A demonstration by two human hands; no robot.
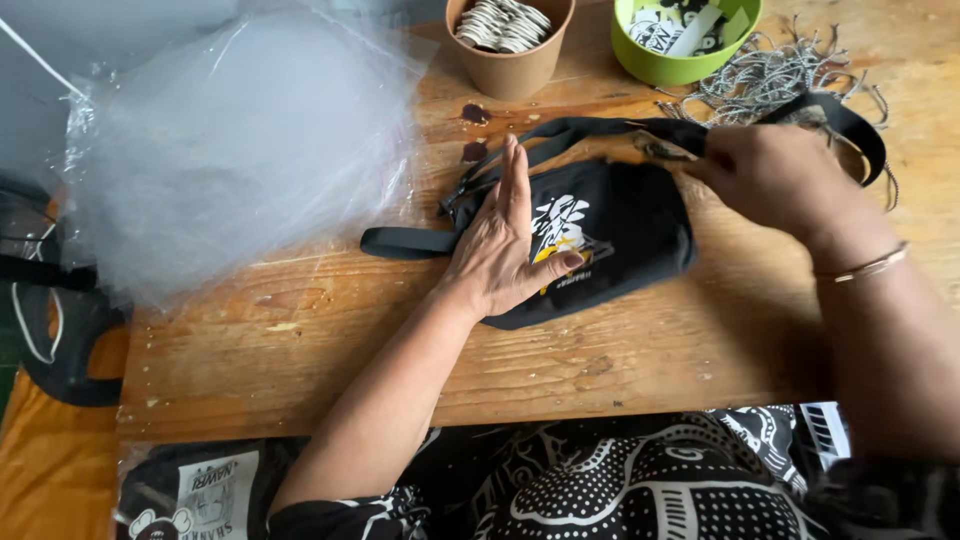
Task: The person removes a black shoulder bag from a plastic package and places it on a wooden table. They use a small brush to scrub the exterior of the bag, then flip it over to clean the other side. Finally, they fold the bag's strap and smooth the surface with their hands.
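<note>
Left hand (503, 245) flat, fingers together, pressing black pouch (620, 225), right hand (770, 175) pinching its strap (600, 130), plastic bags (230, 140) left, cup (510, 40), bowl (685, 35) behind.

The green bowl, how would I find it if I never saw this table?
Look along the far edge of the wooden table. Two containers stand there: a brown paper cup, and right of it the green bowl. It alone is bright green.

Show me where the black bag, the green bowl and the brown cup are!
Black bag (640, 225): head view, on its bare front panel.
Green bowl (668, 66): head view, on its outer wall.
Brown cup (515, 70): head view, on its side wall.
</note>
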